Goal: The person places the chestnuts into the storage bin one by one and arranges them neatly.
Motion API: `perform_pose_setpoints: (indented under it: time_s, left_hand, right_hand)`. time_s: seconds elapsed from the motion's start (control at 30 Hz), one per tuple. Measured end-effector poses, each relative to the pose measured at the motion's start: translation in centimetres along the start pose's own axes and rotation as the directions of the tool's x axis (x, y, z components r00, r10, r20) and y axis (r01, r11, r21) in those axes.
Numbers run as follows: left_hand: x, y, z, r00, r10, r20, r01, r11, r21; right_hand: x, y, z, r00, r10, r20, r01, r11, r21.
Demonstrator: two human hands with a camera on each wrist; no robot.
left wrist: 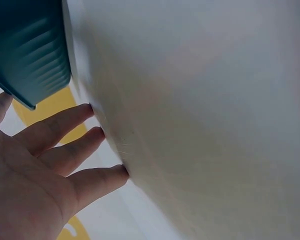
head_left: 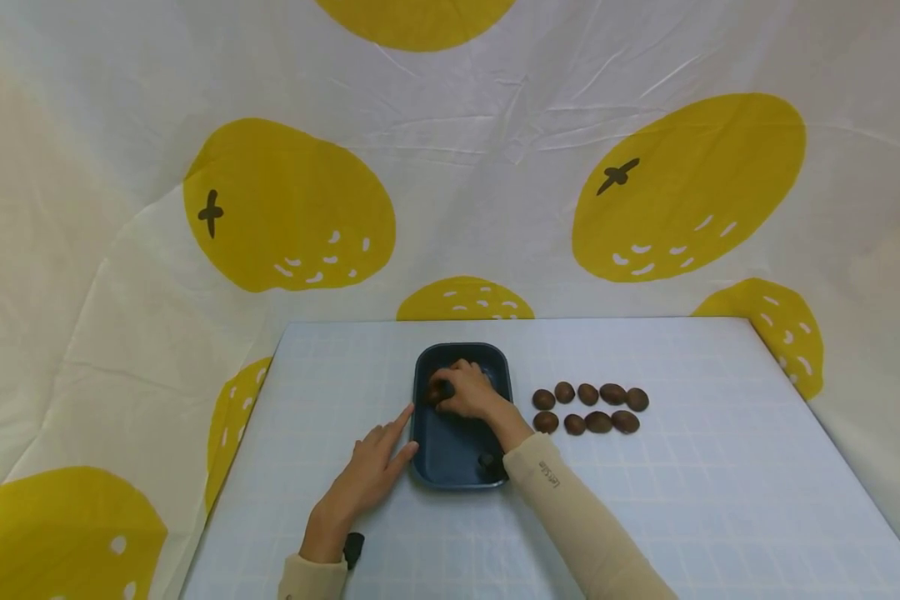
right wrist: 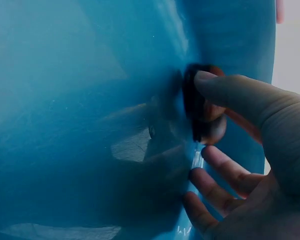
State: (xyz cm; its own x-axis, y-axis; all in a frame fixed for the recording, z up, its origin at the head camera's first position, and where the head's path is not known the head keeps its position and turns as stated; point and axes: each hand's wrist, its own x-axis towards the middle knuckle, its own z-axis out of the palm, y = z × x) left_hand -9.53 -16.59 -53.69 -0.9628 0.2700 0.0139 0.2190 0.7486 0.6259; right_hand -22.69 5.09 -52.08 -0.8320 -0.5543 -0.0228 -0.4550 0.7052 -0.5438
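Inside the dark blue tray, my right hand reaches to the far left part. Its thumb and index finger pinch a glossy brown chestnut by the tray wall, while the other fingers are spread below. A second brown rounded surface shows just under the pinched one, partly covered. My left hand lies at the tray's left side with its fingers extended. One fingertip is right at the tray rim, and the other fingertips rest on the white tabletop.
Right of the tray, several chestnuts lie in two rows on the white table. A small dark thing is in the tray's near right corner, beside my right sleeve. A cloth with yellow fruit shapes hangs behind.
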Motion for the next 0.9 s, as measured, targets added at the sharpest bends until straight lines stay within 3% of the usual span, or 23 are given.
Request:
perform_pose_setpoints:
  time_s: [0.43,0.63,0.9]
  left_hand:
    - [0.1,0.1,-0.1,1.0,-0.005,-0.002,0.005,1.0,-0.009]
    - [0.1,0.0,0.0,0.999,-0.033,0.022,0.034,0.999,-0.02]
    - [0.1,0.0,-0.1,0.999,-0.033,0.023,0.033,0.999,-0.016]
  right_hand:
    - [0.1,0.0,-0.1,1.0,0.011,-0.007,-0.011,1.0,0.015]
    - [-0.5,-0.7,-1.0,0.999,0.025,-0.034,-0.023,0.998,0.053]
    - [-1.9,-2.1,-4.0,0.994,-0.065,-0.088,0.083,0.973,0.213]
